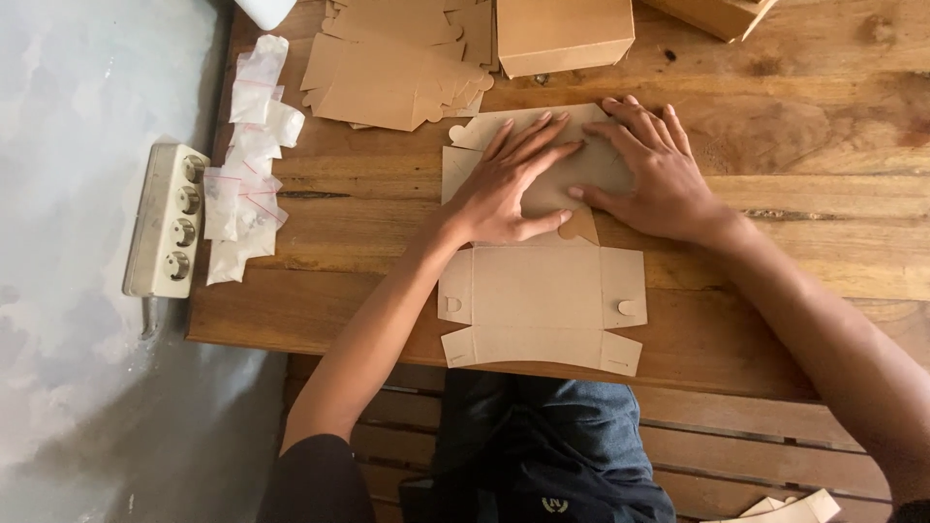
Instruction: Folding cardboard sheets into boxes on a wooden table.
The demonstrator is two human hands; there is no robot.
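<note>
Seen from above, a person presses a flat brown cardboard box blank (540, 291) onto a wooden desk (794, 223). The left hand (504, 189) and right hand (649, 169) lie side by side on the blank's far half, fingers released and spread flat, grasping nothing. The near half lies unfolded by the desk's edge. Beyond sit a stack of blanks (397, 68) and a folded box (562, 34). Small plastic bags (247, 165) and a power strip (165, 221) lie to the left.
</note>
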